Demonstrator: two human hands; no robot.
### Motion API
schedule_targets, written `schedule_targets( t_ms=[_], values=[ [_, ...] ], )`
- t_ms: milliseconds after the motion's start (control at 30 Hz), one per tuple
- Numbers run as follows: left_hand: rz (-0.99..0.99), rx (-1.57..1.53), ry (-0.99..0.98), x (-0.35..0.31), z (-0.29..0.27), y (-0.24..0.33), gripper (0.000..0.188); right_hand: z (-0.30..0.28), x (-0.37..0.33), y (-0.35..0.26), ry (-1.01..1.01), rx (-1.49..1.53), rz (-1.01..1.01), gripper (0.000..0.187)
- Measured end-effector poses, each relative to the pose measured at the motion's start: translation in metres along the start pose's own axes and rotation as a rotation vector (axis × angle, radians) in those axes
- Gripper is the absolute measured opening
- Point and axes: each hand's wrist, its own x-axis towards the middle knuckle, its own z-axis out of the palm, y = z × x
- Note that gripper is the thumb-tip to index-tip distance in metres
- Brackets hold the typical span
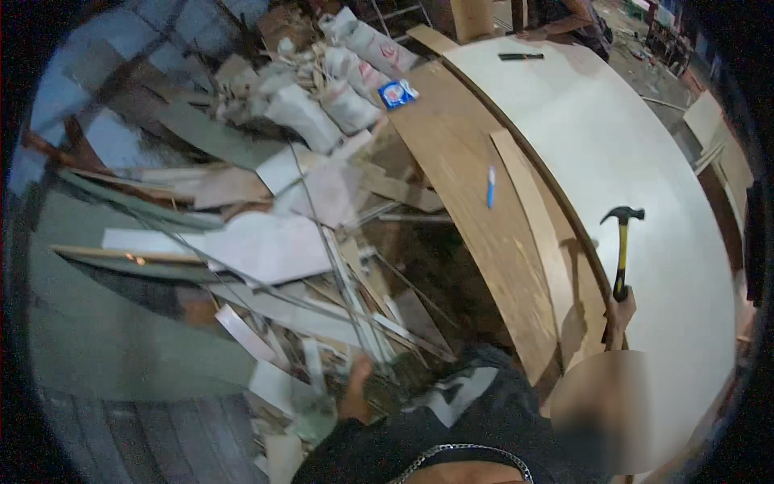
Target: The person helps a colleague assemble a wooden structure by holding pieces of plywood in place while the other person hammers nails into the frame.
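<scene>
My right hand (621, 312) is closed around the handle of a claw hammer (623, 242) with a black and yellow grip. The hammer points away from me, its dark head above a large white panel (661, 169). Beside that hand, a narrow pale wood strip (528, 189) lies along a brown plywood sheet (459, 153), next to the panel's left edge. My left hand (360, 375) hangs low at my left side, near the scrap pile, and its fingers are too blurred to read.
A blue-and-white pen-like tool (491, 187) and a blue packet (397, 94) lie on the plywood. A dark slim tool (522, 56) rests on the panel's far end, near another person's arm (560, 28). Scrap boards (270, 246) and stuffed sacks (302, 117) crowd the left.
</scene>
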Motion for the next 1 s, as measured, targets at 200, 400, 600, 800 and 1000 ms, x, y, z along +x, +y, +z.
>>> schedule_targets(
  t_ms=[200,400,600,800,1000],
  values=[
    [-1.229,-0.941,0.058,-0.025,-0.026,0.047,0.025,0.192,0.135,-0.081,-0.18,0.029,-0.238,0.034],
    [-1.223,-1.006,0.158,0.091,-0.079,0.013,0.026,0.343,0.227,-0.279,-0.321,0.4,0.045,0.019],
    [-1.157,-1.033,0.177,0.256,-0.127,-0.074,0.028,0.483,0.302,-0.366,-0.294,0.352,0.141,0.016],
    [-1.029,-1.007,0.185,0.457,-0.214,-0.174,0.03,0.581,0.419,-0.367,0.195,0.079,-0.139,0.035],
    [-0.742,-0.853,0.403,0.682,-0.393,-0.242,0.037,0.61,0.493,-0.434,0.344,-0.098,0.234,0.034]
  ],
)
